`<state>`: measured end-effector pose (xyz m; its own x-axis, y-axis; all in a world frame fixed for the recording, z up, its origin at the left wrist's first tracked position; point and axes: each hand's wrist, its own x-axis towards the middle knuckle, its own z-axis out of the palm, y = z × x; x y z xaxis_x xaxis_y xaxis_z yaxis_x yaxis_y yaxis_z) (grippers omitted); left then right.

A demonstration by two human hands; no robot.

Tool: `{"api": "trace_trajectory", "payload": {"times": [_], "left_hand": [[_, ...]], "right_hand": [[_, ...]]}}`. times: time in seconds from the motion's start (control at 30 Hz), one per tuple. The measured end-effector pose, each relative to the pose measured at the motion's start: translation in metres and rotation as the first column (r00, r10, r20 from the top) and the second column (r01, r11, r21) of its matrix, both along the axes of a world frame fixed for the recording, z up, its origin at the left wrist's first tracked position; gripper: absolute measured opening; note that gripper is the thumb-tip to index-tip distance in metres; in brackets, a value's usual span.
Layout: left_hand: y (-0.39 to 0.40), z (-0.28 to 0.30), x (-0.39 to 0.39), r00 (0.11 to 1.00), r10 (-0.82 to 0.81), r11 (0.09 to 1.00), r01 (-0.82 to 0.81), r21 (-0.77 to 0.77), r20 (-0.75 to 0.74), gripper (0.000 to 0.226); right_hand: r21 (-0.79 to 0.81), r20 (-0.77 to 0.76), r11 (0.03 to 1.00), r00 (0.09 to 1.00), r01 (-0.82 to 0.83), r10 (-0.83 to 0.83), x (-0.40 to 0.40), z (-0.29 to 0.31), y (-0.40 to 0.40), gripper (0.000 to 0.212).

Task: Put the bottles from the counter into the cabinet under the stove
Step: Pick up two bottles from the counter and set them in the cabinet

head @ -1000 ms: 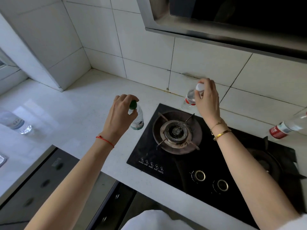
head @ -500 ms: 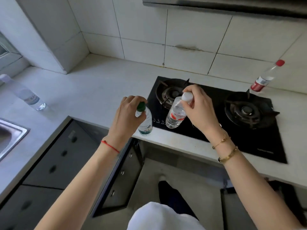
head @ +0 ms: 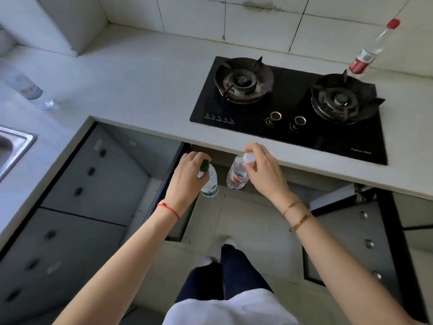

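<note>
My left hand (head: 186, 175) grips a small clear bottle with a green cap (head: 210, 181) by its neck. My right hand (head: 262, 170) grips a clear bottle with a white cap and red label (head: 237, 175) by its top. Both bottles hang upright below the counter edge, in front of the open cabinet under the stove (head: 234, 160). A red-capped bottle (head: 371, 49) stands on the counter behind the stove's right burner. Another clear bottle (head: 25, 86) stands on the counter at the far left.
The black two-burner gas stove (head: 293, 109) is set in the pale counter (head: 140, 78). Cabinet doors stand open at the left (head: 173, 188) and right (head: 351, 231) of the opening. A steel sink (head: 14, 141) is at the left edge. My legs and feet are below.
Both hands have carried their bottles off the counter, down past its front edge to the cabinet opening. The view has tilted downward.
</note>
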<state>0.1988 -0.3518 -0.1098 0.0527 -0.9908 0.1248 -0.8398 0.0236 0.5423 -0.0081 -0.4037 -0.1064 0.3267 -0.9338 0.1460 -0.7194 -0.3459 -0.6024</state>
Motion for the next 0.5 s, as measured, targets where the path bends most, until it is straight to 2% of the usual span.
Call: {"api": "trace_trajectory", "payload": {"times": [0.3,0.5], "left_hand": [[-0.025,-0.121,-0.006,0.998,0.066,0.995,-0.067,0.074,0.016,0.032],[-0.068,-0.253,-0.002,0.998,0.055,0.994,-0.057,0.098,0.019,0.033]], "right_hand": [[0.116,-0.059,0.993,0.998,-0.016,0.023,0.003,-0.127,-0.025,0.021],[0.156,-0.080,0.988,0.997,-0.013,0.025,0.008,-0.257,-0.060,0.021]]}}
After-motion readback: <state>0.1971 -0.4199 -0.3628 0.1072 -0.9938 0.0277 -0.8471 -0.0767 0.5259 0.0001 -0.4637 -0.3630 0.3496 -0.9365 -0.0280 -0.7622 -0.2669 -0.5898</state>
